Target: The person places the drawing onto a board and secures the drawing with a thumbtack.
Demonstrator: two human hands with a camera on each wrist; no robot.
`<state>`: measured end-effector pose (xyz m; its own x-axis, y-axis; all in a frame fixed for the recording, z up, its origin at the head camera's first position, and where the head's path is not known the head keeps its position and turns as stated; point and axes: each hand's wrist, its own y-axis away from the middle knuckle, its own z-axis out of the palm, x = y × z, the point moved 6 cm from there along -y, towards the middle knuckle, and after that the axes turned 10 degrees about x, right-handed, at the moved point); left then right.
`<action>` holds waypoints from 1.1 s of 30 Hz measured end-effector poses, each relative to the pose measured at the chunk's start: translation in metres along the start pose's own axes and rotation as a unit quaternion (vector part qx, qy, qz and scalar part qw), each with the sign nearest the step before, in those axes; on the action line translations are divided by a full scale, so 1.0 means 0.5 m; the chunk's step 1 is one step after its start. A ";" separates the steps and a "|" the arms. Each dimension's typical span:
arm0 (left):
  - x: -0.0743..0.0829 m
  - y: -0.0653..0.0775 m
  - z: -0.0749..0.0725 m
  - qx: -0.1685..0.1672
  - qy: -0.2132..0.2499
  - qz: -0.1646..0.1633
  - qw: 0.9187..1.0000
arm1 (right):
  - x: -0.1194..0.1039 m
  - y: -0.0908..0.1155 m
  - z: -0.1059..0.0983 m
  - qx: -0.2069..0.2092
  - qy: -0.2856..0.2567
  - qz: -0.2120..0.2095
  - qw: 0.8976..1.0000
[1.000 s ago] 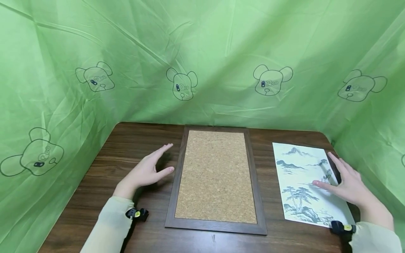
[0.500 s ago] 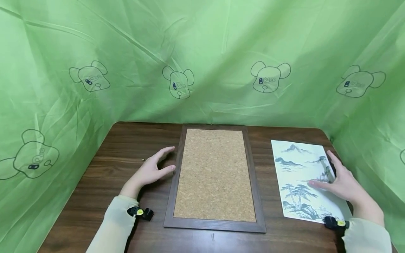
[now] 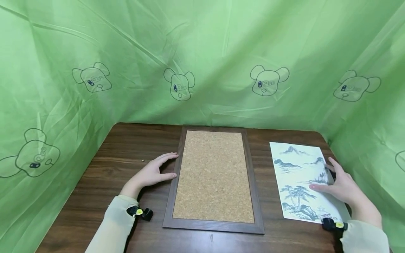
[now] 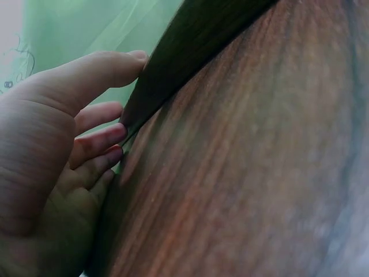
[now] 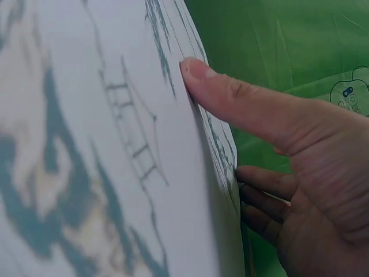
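Observation:
A framed corkboard [image 3: 215, 175] with a dark wooden rim lies flat mid-table. At its left side is my left hand [image 3: 152, 173], fingertips and thumb tip right at the rim [image 4: 167, 60], fingers only slightly bent. To the board's right lies a white sheet of paper [image 3: 292, 175] printed with an ink landscape of mountains and pines. My right hand [image 3: 345, 186] is at the sheet's right edge. Its thumb [image 5: 230, 95] reaches over the printed face, while the other fingers [image 5: 268, 184] sit along the edge, their tips partly hidden behind the paper.
Dark wood-grain table [image 3: 126, 140] under everything. A green cloth [image 3: 215, 52] with printed bear heads encloses its back and sides. A tiny pale speck [image 3: 143, 160] lies left of the board. Each wrist wears a small black camera [image 3: 146, 214].
My left hand has moved right and its fingertips have come to the corkboard's rim. The right hand's fingers have bent in toward the sheet's edge. Board and sheet stay in place.

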<state>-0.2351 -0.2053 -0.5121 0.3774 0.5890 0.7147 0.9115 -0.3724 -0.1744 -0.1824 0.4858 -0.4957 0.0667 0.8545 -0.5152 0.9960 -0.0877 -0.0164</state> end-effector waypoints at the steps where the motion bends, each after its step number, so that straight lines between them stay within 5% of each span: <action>1: 0.000 0.000 0.000 0.001 0.001 -0.001 1.000 | -0.001 -0.001 0.000 0.000 0.001 0.000 1.000; 9: -0.002 0.002 -0.001 0.004 0.003 -0.007 1.000 | -0.018 -0.007 -0.005 -0.012 0.025 -0.007 1.000; 16: -0.001 0.000 -0.001 0.002 0.003 -0.007 1.000 | -0.024 -0.013 -0.005 0.020 0.035 -0.029 0.999; 33: 0.001 -0.002 -0.002 0.006 0.007 -0.003 1.000 | -0.021 -0.006 -0.006 -0.001 0.045 0.027 0.999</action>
<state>-0.2361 -0.2055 -0.5107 0.3699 0.5803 0.7255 0.9154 -0.3611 -0.1780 -0.1859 0.4788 -0.4877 0.1256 0.8909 -0.4364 0.9909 -0.1344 0.0108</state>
